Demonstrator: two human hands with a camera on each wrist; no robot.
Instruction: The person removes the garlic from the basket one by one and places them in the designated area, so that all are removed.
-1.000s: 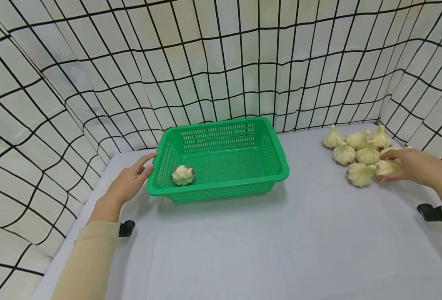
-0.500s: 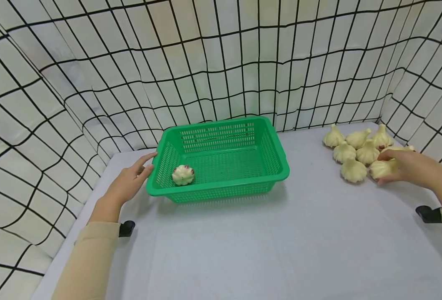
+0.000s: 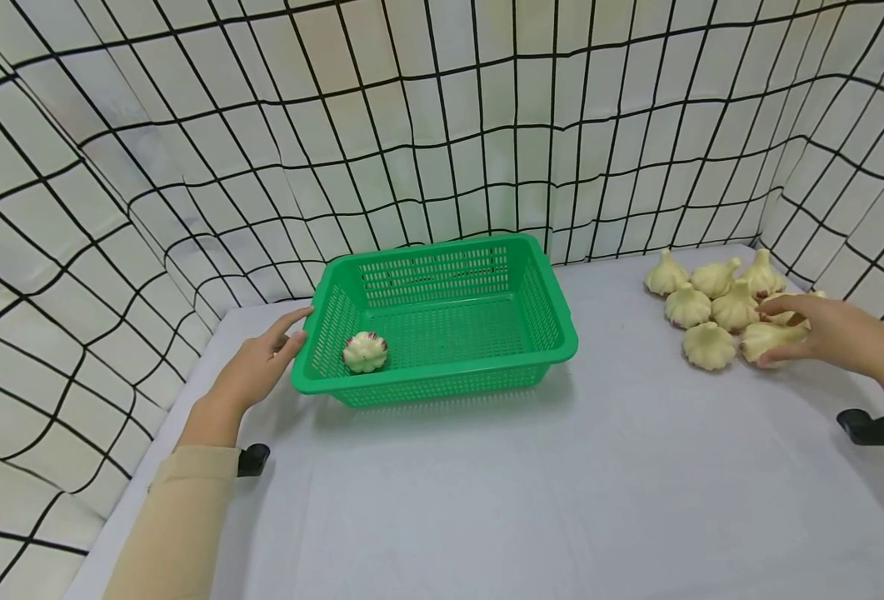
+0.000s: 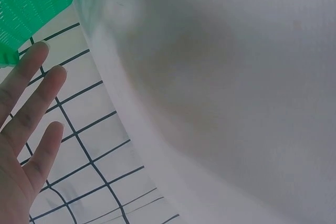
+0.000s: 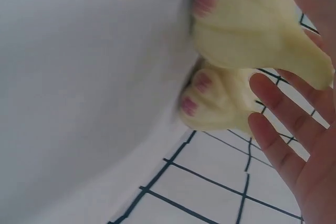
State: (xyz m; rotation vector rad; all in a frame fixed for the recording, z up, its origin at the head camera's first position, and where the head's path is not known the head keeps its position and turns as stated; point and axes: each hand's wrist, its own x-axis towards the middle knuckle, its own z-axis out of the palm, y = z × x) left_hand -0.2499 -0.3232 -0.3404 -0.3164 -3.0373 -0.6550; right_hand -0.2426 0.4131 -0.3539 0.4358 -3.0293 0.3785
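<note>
In the head view, my left hand [image 3: 250, 371] is at the left end of a green plastic basket [image 3: 434, 375], fingertips at its rim. Its fingers look straight and spread in the left wrist view. Inside the basket's left part sits one garlic bulb [image 3: 365, 352]. My right hand [image 3: 835, 333] is over the right edge of a group of garlic bulbs, its thumb and fingers loosely about a front bulb [image 3: 770, 340] lying on the table. In the right wrist view, that pale bulb [image 5: 247, 22] with pink marks lies close to the extended fingers [image 5: 289, 108]; a second bulb [image 5: 218, 98] is beside it.
Several more garlic bulbs [image 3: 711, 346] stand clustered on the white table [image 3: 524, 492] at the back right. White walls covered by black netting [image 3: 442, 125] close off the back and both sides. Black wrist mounts [image 3: 252, 459] stick out beneath both forearms.
A front bulb has tipped from lying to upright and shifted slightly left. My right hand has loosened and drawn a little to the right, showing more of its bulb. My left hand stays put.
</note>
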